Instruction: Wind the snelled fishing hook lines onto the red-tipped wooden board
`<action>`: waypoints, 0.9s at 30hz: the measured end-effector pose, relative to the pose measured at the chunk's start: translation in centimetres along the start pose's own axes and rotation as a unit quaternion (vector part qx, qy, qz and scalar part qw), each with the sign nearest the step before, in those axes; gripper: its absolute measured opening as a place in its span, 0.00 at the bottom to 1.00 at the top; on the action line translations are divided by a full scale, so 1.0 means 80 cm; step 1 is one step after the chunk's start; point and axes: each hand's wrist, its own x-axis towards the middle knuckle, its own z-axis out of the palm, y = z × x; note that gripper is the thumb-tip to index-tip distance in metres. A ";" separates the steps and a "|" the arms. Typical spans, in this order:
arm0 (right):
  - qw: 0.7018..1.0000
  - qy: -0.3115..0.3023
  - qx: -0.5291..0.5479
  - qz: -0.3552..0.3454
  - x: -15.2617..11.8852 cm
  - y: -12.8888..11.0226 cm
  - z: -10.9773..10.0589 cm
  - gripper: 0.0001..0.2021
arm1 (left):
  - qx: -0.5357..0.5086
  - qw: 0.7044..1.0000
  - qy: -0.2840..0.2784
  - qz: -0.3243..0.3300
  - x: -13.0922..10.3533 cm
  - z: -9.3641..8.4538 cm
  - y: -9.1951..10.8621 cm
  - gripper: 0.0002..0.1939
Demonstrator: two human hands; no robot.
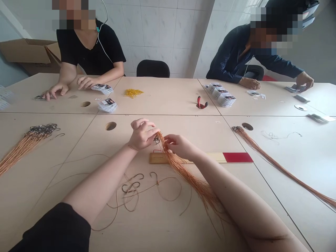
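Note:
In the head view, a bundle of thin orange-brown fishing lines (181, 168) lies slantwise across the table, its loose ends fanning out beside my right forearm. My left hand (143, 134) is closed at the bundle's upper end, by a small cluster of dark metal pieces (156, 140). Just below, my right hand (181, 146) has its fingers closed around the lines from the right. Nearer me lie a few loose fishhooks (131, 187) with curled line attached. A flat wooden strip (215, 157) with a red end passes under the bundle.
Hook-and-line bundles lie at left (21, 145) and right (275, 166). Across the table two people handle small packets; packet stacks (222, 95), yellow pieces (133, 92) and red-handled pliers (201, 103) sit there. Round holes (110, 126) pierce the tabletop.

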 end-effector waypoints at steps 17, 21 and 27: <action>0.996 -0.089 0.014 0.002 -0.010 -0.016 -0.023 0.11 | 0.032 0.999 0.014 0.023 -0.001 0.001 -0.005 0.08; 0.992 -0.126 -0.028 -0.015 -0.014 -0.016 -0.045 0.11 | 0.055 0.997 0.006 0.052 -0.001 0.001 -0.005 0.07; 0.994 0.054 -0.091 -0.016 -0.015 -0.019 -0.046 0.10 | 0.051 0.998 -0.015 0.020 -0.004 0.001 -0.007 0.08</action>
